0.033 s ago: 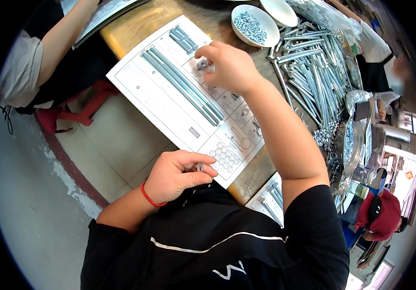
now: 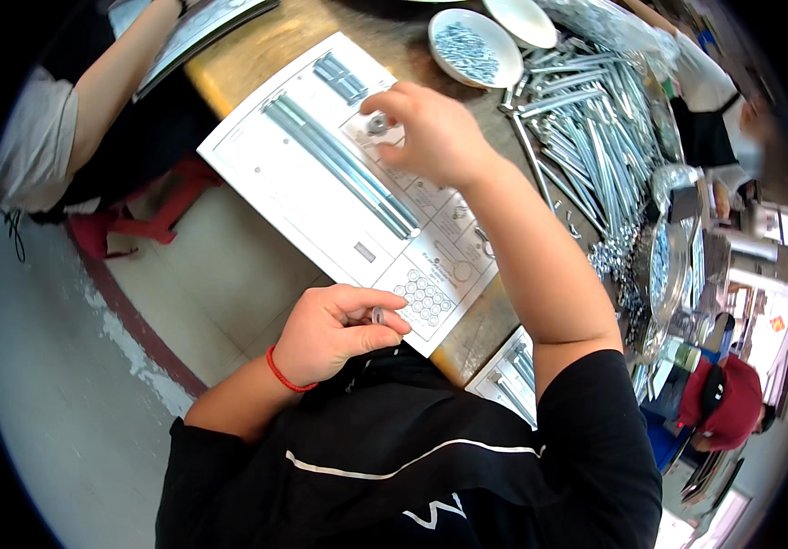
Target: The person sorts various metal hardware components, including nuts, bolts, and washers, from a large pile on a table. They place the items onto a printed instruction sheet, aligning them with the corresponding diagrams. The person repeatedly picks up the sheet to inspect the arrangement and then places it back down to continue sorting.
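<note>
My left hand (image 2: pixel 325 334) is closed in front of my body, with a small grey metal cylinder (image 2: pixel 377 316) showing between its fingers; its exact kind is too small to tell. Over the upper part of a printed paper sheet (image 2: pixel 261 197), my right hand (image 2: pixel 439 133) is held with thumb and forefinger apart. Small round metal pieces (image 2: pixel 376 123) show on the sheet in that gap, and the palm side is hidden. Long silvery bolts (image 2: pixel 343 169) lie side by side on the sheet, and a group of shorter bolts (image 2: pixel 341 78) lies near its far corner.
Beyond my right forearm is a large pile of long bolts (image 2: pixel 586 128) with loose small hardware. A white bowl (image 2: pixel 476 50) of small screws stands at the back. A second sheet (image 2: pixel 508 375) lies by my right elbow. Another person's arm (image 2: pixel 124 82) is at the far left.
The whole scene shifts slightly left in the view. Both hands keep nearly the same pose and place over the sheet.
</note>
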A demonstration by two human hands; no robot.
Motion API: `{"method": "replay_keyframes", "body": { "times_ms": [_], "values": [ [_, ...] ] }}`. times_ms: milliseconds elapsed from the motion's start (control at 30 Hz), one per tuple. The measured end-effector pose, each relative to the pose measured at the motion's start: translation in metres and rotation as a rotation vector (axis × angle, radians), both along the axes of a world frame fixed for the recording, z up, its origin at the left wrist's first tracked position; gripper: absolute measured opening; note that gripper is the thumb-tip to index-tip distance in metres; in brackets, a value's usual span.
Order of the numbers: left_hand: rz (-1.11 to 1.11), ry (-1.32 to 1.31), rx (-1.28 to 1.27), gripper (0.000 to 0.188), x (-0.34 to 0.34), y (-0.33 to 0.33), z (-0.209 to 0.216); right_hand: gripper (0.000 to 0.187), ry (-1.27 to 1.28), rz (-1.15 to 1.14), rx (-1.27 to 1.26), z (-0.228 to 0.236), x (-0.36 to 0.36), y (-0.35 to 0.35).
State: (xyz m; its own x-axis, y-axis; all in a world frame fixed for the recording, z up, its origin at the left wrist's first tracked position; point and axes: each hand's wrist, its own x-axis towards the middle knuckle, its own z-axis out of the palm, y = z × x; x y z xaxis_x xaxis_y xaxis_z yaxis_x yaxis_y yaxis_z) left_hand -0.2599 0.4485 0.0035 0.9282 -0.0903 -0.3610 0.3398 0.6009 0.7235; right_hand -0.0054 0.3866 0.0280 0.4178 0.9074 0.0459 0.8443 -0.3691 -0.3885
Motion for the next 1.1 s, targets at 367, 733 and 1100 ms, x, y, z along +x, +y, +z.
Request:
{"method": "replay_keyframes", "body": {
  "times_ms": [367,733,1100],
  "values": [
    [-0.435,-0.007,0.019,0.039,0.050,-0.062,0.024,0.010,0.601,-0.021,0.118,0.062,-0.087,-0.202],
    [-0.412,-0.568,0.998,0.075,0.051,-0.183,0.004,0.041,-0.448,-1.262,0.166,0.094,-0.115,-0.501],
    [-0.157,-0.054,0.274,0.059,0.053,-0.248,0.003,0.049,0.180,-1.672,0.671,-0.045,-0.343,-0.535]
  ]
}}
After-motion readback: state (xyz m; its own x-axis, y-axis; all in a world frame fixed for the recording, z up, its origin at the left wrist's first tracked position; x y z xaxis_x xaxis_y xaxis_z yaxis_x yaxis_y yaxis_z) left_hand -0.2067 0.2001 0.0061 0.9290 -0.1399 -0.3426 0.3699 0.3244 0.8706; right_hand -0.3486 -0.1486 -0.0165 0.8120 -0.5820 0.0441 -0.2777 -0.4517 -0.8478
